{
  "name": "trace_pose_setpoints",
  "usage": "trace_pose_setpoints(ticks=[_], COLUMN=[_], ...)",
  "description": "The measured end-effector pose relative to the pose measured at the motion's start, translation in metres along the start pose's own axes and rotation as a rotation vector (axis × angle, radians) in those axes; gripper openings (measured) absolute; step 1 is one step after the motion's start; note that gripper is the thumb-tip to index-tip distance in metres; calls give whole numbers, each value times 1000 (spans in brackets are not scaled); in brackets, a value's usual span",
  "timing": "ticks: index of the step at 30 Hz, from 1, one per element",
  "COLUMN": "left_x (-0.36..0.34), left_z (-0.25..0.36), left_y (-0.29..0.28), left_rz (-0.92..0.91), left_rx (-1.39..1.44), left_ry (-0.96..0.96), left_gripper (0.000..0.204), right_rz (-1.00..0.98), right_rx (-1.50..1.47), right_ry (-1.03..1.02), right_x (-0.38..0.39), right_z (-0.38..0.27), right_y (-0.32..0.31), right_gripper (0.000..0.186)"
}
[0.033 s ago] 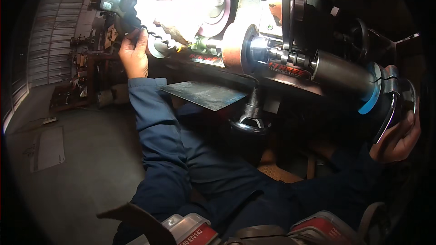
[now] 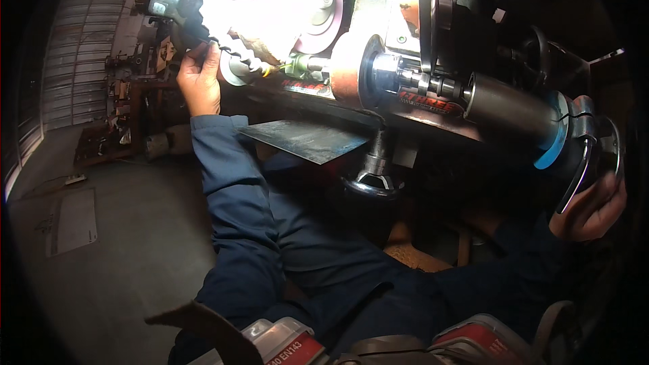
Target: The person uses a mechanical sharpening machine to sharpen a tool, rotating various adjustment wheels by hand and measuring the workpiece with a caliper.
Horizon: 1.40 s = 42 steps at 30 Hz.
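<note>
My left hand [image 2: 201, 81] is closed on a dark segmented flexible hose [image 2: 240, 54] with a yellow tip, just below a grey cylindrical lamp or housing [image 2: 165, 7]. Beside the hose is a bright, glare-washed wheel [image 2: 318, 13]. A machine spindle runs rightward through a copper-coloured flanged drum [image 2: 348, 71] to a dark metal cylinder [image 2: 507, 115] with a blue ring [image 2: 551, 152]. At the far right, my right hand [image 2: 591, 209] has its fingers wrapped round a curved chrome lever [image 2: 578, 176] below the clamped end of the cylinder.
A flat metal plate [image 2: 304, 138] juts out below the spindle, beside a chrome handwheel [image 2: 372, 189]. A black handwheel [image 2: 539, 57] sits at the back right. A wooden bench with parts [image 2: 101, 149] stands left, near a shuttered wall [image 2: 74, 54]. A tan object [image 2: 412, 257] lies underneath.
</note>
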<state>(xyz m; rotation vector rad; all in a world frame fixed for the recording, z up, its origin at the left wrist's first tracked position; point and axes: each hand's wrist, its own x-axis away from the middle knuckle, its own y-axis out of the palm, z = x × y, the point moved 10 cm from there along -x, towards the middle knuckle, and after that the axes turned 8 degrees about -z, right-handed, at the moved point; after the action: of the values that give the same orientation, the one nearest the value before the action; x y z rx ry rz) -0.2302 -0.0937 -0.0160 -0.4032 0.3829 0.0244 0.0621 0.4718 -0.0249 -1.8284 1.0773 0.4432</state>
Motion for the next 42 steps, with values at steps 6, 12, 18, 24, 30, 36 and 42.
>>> trace_pose_setpoints(ticks=[6, 12, 18, 24, 30, 36, 42], left_x=[3, 2, -1, -1, 3, 0, -1], left_z=[5, 3, 1, -6, -2, -15, -16], left_y=[9, 6, 7, 4, 6, -4, -4], left_rz=[3, -8, -34, -27, -28, -29, -4], left_rx=[-5, 27, 23, 25, 50, 58, 37], left_ry=[1, 24, 24, -22, -8, -48, -77], left_gripper=[21, 19, 19, 19, 20, 20, 19], right_rz=[291, 137, -15, -170, -308, -133, 52], right_rx=[521, 252, 33, 154, 166, 139, 77], right_ry=[-467, -208, 10, 130, 135, 31, 0], right_x=[41, 17, 3, 8, -13, 4, 29], right_z=[-11, 14, 39, 60, 22, 46, 104], right_y=[-4, -16, -14, -11, 2, -10, -31], right_gripper=[35, 28, 21, 20, 19, 18, 20])
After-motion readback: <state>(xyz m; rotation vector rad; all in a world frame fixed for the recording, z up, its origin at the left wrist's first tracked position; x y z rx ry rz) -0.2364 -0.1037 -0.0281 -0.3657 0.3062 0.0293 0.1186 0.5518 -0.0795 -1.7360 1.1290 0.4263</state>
